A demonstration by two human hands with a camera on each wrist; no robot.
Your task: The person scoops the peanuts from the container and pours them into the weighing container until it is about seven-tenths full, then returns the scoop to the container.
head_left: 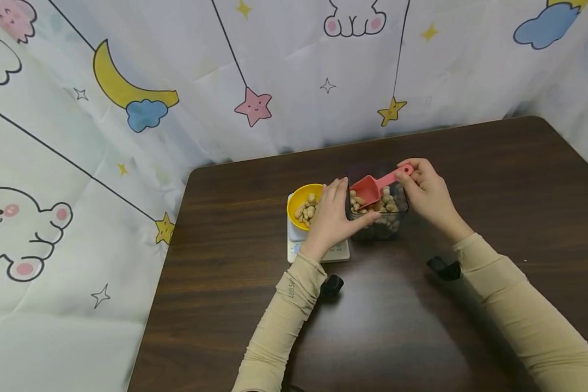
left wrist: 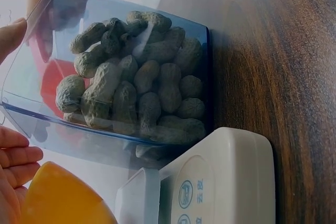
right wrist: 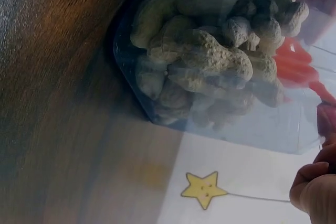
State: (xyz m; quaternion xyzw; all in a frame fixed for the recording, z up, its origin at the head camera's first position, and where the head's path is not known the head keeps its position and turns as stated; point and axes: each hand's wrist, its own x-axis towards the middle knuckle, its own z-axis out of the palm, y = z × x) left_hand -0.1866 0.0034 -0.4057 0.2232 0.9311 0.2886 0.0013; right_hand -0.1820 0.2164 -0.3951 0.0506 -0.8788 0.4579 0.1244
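Peanuts in their shells (left wrist: 149,80) fill the lower part of a clear bluish plastic container (head_left: 378,233). A pink scoop (head_left: 366,190) dips into it, its bowl among the peanuts. My right hand (head_left: 431,198) pinches the end of the scoop's handle over the container's right rim. At the container's near left corner, my left hand (head_left: 334,218) has its fingers straight along the left side and its thumb reaching across the front rim. Just left of that hand, a yellow bowl (head_left: 294,215) with peanuts in it sits on a white kitchen scale (head_left: 340,253), partly hidden by the hand.
The dark wooden table (head_left: 215,305) extends around these things. Behind and to the left hangs a white curtain (head_left: 294,60) with cartoon prints. Black wrist devices show under both sleeves, above the tabletop.
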